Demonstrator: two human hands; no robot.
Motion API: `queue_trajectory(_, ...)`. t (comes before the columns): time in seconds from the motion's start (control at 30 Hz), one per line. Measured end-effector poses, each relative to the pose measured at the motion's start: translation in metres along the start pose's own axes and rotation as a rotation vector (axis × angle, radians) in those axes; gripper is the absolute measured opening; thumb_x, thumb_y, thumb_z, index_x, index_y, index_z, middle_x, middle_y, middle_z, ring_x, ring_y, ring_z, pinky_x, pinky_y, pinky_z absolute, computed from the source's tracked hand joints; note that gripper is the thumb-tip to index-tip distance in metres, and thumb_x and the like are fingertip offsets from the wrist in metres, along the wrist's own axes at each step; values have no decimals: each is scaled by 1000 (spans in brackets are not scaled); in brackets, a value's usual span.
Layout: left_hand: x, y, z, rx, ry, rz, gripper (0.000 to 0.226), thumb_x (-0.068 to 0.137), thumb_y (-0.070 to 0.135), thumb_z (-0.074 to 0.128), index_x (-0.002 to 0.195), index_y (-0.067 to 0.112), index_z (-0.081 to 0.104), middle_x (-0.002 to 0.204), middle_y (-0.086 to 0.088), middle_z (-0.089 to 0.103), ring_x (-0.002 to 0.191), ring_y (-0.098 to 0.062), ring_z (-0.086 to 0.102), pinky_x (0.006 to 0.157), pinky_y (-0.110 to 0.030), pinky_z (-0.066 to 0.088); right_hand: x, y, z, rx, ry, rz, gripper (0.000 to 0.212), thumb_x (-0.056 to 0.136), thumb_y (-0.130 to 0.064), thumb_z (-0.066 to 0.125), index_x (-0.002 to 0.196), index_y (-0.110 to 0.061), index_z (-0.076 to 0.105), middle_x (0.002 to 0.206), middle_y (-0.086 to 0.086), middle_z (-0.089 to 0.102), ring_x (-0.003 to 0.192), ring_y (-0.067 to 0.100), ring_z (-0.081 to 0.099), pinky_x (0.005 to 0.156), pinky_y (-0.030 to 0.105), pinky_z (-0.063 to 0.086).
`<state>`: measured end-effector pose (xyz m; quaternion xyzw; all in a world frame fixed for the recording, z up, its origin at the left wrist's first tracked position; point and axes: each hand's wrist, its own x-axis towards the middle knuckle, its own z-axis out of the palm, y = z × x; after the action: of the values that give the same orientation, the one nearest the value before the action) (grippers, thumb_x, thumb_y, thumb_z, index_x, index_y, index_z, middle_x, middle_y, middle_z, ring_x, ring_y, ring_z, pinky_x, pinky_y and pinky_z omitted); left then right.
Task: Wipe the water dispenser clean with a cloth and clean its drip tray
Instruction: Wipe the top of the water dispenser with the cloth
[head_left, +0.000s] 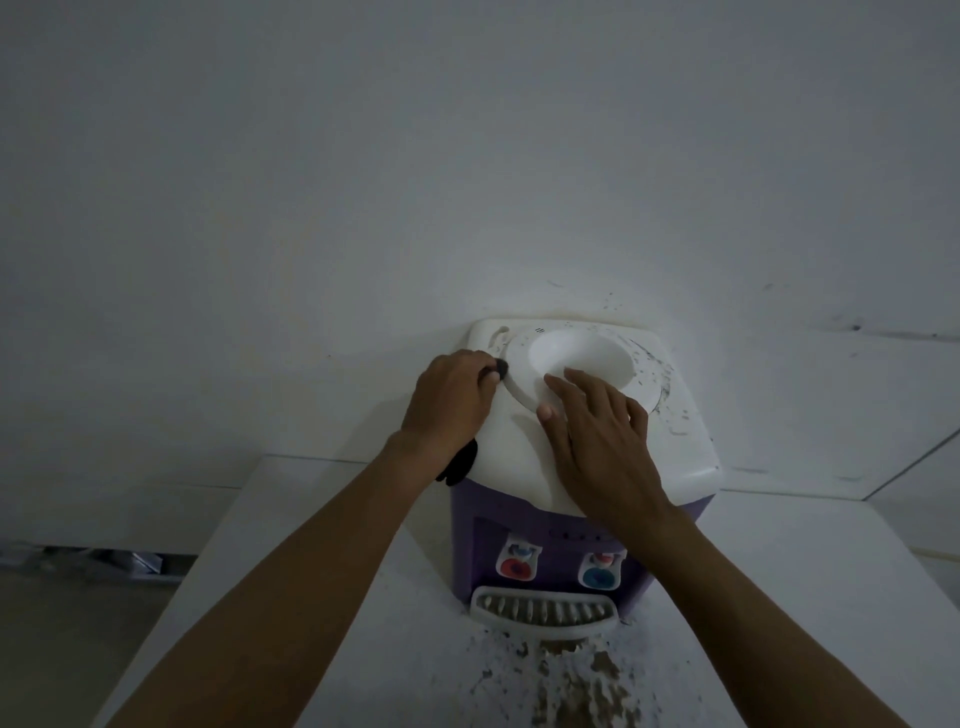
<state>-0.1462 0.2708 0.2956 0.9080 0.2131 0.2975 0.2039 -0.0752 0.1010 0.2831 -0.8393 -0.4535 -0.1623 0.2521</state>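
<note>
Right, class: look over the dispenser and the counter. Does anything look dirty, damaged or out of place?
Yes. Dark specks litter the right rear of the dispenser's white top, unlike its clean left side. On the counter, a brownish patchy stain spreads in front of the drip tray, like flaked paint or dried spill. The tray sits straight.

The water dispenser (582, 467) stands on the counter (779, 597) against the wall (467, 156) (drip tray (545, 613) at its front foot)

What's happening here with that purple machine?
A person is cleaning a water dispenser. The left hand presses a dark cloth on its white top, and the right hand lies flat there. Dark specks remain on the top's right side, and the drip tray below looks untouched.
</note>
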Motion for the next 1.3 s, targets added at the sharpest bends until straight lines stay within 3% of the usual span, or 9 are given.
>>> queue_trajectory(0.13,-23,-10,-13,-67,-68,177,25,98,15,54,118,14,69,119,-2,67,111,-18,58,98,-24,41,-3,0,-2,29,9,2,58,98,-53,16,135,-19,45,140,5,45,130,21,39,107,37,24)
queue_trajectory(0.23,-38,-17,-17,-92,-67,252,26,96,14,53,117,14,69,121,0,67,115,-8,55,101,-8,31,-2,1,-2,21,17,-2,58,98,-52,16,135,-19,45,139,5,46,129,21,39,107,36,24)
queue_trajectory(0.57,11,-11,0,-85,-39,53,25,99,17,51,115,12,69,117,-6,68,104,-23,63,93,-34,48,2,-4,0,-72,-28,-26,55,98,-51,17,131,-21,50,142,4,45,133,23,37,110,46,22)
queue_trajectory(0.73,48,-11,6,-9,-84,-26,27,100,17,46,106,8,71,106,-11,69,96,-28,62,84,-38,50,11,-10,3,-88,-39,-10,60,98,-53,14,130,-19,52,142,7,46,132,27,39,108,49,21)
queue_trajectory(0.87,62,-10,14,41,-57,-208,30,101,18,39,98,3,65,100,-13,67,91,-28,59,71,-31,39,18,-16,7,-102,-33,27,64,97,-56,9,132,-22,50,144,8,44,134,28,36,109,48,19)
queue_trajectory(1.0,38,-15,9,-9,-13,-282,29,101,21,40,99,5,64,100,-13,67,86,-26,59,69,-30,38,22,-12,6,-57,1,56,67,95,-57,7,134,-22,49,145,8,42,136,27,33,111,49,17)
queue_trajectory(1.17,-8,-18,-1,-156,65,-24,23,99,20,52,114,17,69,112,-1,70,101,-18,63,87,-26,48,23,-11,8,-33,3,48,67,96,-57,6,134,-21,47,145,7,41,137,25,30,112,48,18)
queue_trajectory(1.3,-16,-11,2,-126,96,167,22,96,15,59,114,14,71,110,-4,71,104,-19,61,90,-21,42,21,-11,10,-4,40,53,66,96,-56,8,132,-21,51,143,6,44,135,24,33,111,46,20)
